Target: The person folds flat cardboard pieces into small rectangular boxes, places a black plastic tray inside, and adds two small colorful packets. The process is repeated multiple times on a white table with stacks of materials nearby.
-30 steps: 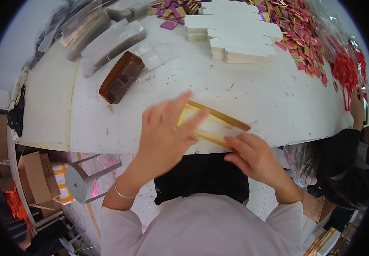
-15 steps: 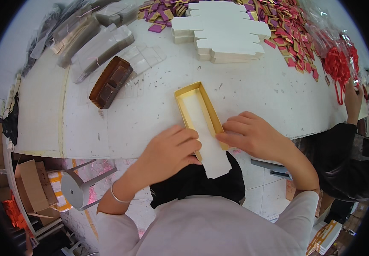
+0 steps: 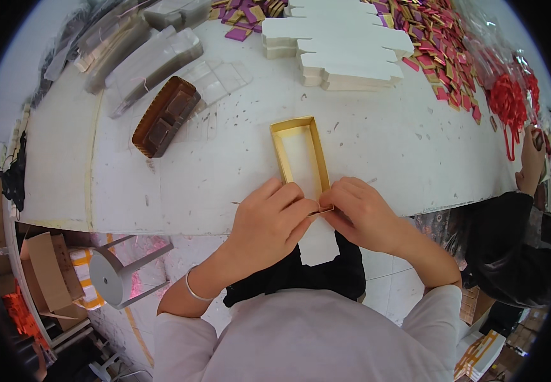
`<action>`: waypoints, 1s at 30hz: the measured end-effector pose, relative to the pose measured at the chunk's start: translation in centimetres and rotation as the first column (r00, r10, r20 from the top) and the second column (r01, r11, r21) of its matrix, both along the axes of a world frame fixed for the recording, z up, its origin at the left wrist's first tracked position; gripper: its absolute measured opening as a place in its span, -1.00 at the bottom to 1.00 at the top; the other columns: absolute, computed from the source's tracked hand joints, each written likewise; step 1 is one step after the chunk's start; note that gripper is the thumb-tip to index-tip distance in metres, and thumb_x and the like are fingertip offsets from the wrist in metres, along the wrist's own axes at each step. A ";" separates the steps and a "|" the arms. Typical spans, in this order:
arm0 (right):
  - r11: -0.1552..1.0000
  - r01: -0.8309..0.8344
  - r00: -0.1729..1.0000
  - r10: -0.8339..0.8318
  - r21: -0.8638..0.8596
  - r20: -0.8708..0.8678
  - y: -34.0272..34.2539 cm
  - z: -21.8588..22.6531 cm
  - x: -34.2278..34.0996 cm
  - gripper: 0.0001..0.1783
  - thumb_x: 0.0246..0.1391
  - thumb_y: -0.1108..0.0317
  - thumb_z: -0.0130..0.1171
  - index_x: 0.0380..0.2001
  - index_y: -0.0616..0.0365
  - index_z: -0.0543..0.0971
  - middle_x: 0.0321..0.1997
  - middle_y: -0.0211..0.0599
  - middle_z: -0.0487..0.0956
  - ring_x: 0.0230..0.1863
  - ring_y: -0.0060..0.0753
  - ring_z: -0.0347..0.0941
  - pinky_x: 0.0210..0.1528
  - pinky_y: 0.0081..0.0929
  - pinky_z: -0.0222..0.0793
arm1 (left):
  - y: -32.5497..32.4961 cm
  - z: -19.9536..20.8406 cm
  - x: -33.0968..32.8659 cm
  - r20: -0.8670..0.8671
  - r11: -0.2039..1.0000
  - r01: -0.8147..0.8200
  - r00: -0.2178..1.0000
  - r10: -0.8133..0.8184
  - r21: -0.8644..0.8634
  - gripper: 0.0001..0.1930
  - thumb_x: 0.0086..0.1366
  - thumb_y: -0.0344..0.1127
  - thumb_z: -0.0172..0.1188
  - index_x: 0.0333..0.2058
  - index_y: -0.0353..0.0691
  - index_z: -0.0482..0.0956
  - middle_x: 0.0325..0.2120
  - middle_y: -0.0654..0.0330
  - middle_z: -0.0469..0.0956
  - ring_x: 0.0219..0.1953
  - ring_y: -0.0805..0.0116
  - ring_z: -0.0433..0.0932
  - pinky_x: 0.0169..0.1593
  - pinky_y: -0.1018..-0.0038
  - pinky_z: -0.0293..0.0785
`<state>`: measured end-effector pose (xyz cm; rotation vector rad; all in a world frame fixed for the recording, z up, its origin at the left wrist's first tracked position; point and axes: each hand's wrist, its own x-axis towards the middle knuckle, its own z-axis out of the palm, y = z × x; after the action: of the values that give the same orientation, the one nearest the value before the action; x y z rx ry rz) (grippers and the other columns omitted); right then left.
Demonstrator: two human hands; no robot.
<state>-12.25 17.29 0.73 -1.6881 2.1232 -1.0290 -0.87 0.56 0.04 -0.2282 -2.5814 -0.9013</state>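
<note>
A narrow gold-lined cardboard box (image 3: 317, 146) lies on the table in front of me, its long side walls standing upright. From its near end a white flap (image 3: 317, 247) hangs past the table edge over my lap. My left hand (image 3: 274, 219) pinches the near left corner, fingertips closed on the cardboard. Just beside it, my right hand (image 3: 361, 213) grips the near right corner. Between the two hands a small end tab is bent inward. Part of the near end is hidden behind my fingers.
Brown trays (image 3: 166, 118) lie at the left, near clear plastic sleeves (image 3: 154, 63). A stack of flat white cartons (image 3: 342, 48) sits at the back, beside heaped pink, purple and gold pieces (image 3: 441, 57). Red ribbons (image 3: 508, 102) hang near another person's hand (image 3: 532, 159). A grey stool (image 3: 107, 278) stands lower left.
The box has turned straighter and shifted slightly right. My hands have come together at its near end, from its two sides, and the end tabs are now folded inward.
</note>
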 end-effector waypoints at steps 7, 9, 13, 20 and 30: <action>0.999 -0.047 0.889 0.038 -0.009 -0.456 2.5 0.9 0.8 -0.67 -0.04 0.46 0.13 -0.12 0.07 0.52 0.13 -0.16 0.39 -0.17 -0.33 0.41 -0.25 -0.45 0.32 | -1.1 0.2 0.4 0.108 0.984 0.029 0.993 -0.048 0.178 -0.88 -0.02 -0.46 0.31 -0.45 -0.16 0.58 -0.55 0.29 0.38 -0.51 0.34 0.40 -0.48 0.46 0.34; 0.994 -0.111 0.793 0.091 0.005 -0.603 2.8 0.0 1.3 -0.69 -0.01 0.41 0.09 -0.13 0.05 0.53 0.20 -0.16 0.36 -0.15 -0.38 0.40 -0.25 -0.48 0.30 | -1.3 0.2 0.3 0.108 0.966 0.052 0.991 -0.082 0.255 -0.86 -0.05 -0.52 0.33 -0.45 -0.21 0.59 -0.60 0.26 0.39 -0.56 0.35 0.39 -0.51 0.49 0.31; 0.977 -0.177 0.782 0.066 -0.119 -0.620 1.9 -1.8 1.8 -0.81 -0.03 0.39 0.15 -0.27 0.08 0.52 0.06 -0.19 0.44 -0.24 -0.40 0.40 -0.29 -0.50 0.26 | -1.7 0.5 0.2 0.179 0.964 0.066 0.977 -0.115 0.258 -0.86 -0.01 -0.48 0.34 -0.42 -0.23 0.59 -0.56 0.23 0.41 -0.52 0.35 0.45 -0.48 0.53 0.35; 0.955 0.135 0.977 -0.083 -0.265 0.197 -0.8 -1.0 1.3 -0.71 -0.10 0.59 0.30 -0.28 0.18 0.46 -0.31 -0.27 0.49 -0.36 -0.31 0.41 -0.34 -0.48 0.33 | -3.3 1.8 0.2 0.222 0.856 0.151 0.930 -0.293 0.494 -0.81 0.30 -0.36 0.12 -0.16 -0.30 0.45 -0.35 0.12 0.55 -0.38 0.39 0.52 -0.35 0.60 0.40; 0.938 0.094 0.925 -0.206 -0.333 -0.319 -1.2 -1.6 2.6 -0.67 -0.09 0.49 0.27 -0.17 0.20 0.53 -0.23 -0.20 0.46 -0.30 -0.32 0.39 -0.33 -0.47 0.34 | -1.6 1.6 0.3 0.242 0.875 -0.087 0.970 -0.035 0.475 -0.76 0.26 -0.47 0.08 -0.10 -0.22 0.34 -0.05 0.04 0.40 -0.47 0.14 0.50 -0.38 0.38 0.44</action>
<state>-9.61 16.06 -0.85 -2.0078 2.4518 -1.2445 -0.59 -1.03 1.68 0.0678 -2.4540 -1.6138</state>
